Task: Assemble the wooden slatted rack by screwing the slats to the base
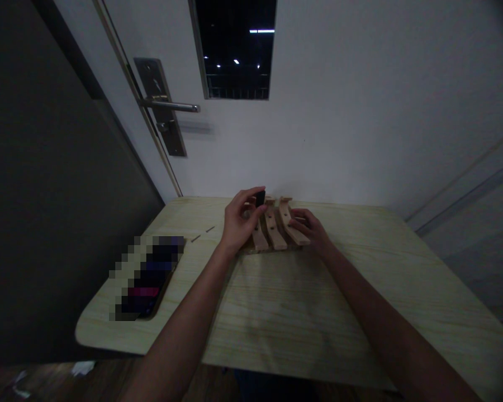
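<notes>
A small wooden piece made of several curved slats [273, 228] with dark holes stands on the table in front of me. My left hand [240, 223] is at its left side and pinches a small black block-shaped object [260, 199] between thumb and fingers, above the slats' far end. What kind of object it is cannot be made out. At the right edge, my right hand [312, 230] has its fingers closed around the outermost slat. The left hand hides part of the leftmost slat.
Two thin screws or nails [195, 238] lie on the pale wooden table [268, 312], left of my left hand. Farther left is a phone [151, 285], partly blurred out. Behind the table rises a white door with a metal handle [171, 106] and a dark window [237, 50].
</notes>
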The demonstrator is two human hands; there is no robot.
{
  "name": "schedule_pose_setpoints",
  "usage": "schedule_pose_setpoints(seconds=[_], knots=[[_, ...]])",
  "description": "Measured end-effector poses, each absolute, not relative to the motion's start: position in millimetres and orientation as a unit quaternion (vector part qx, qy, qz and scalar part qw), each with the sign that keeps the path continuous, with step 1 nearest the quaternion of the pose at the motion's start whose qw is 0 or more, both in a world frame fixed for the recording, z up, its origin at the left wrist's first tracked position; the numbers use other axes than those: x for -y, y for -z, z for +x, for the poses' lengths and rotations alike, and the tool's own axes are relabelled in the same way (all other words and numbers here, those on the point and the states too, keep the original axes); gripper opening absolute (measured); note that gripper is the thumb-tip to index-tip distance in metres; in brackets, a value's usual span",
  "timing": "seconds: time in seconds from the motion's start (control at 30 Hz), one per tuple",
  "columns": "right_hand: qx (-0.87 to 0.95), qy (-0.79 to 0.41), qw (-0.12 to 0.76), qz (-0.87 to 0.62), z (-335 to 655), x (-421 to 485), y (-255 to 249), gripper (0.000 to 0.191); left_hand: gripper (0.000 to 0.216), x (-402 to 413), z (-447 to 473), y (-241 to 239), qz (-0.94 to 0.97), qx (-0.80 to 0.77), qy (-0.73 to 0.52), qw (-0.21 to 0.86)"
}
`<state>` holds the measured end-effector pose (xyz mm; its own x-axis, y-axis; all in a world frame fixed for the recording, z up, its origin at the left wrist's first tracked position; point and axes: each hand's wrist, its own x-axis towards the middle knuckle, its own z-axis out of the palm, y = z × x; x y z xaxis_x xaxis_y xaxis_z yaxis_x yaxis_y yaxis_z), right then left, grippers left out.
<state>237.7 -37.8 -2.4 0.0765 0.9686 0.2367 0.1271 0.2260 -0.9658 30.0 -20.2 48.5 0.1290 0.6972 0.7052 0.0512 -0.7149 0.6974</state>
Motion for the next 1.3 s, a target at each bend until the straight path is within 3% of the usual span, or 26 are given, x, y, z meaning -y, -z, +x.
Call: schedule_pose_setpoints(seconds=[1.3], knots=[[0.573, -0.373, 0.544, -0.486, 238.2, 38.8, 2.5, 0.041, 0.033, 20.5, 26.4, -52.3, 0.716, -0.273, -0.591, 0.252]])
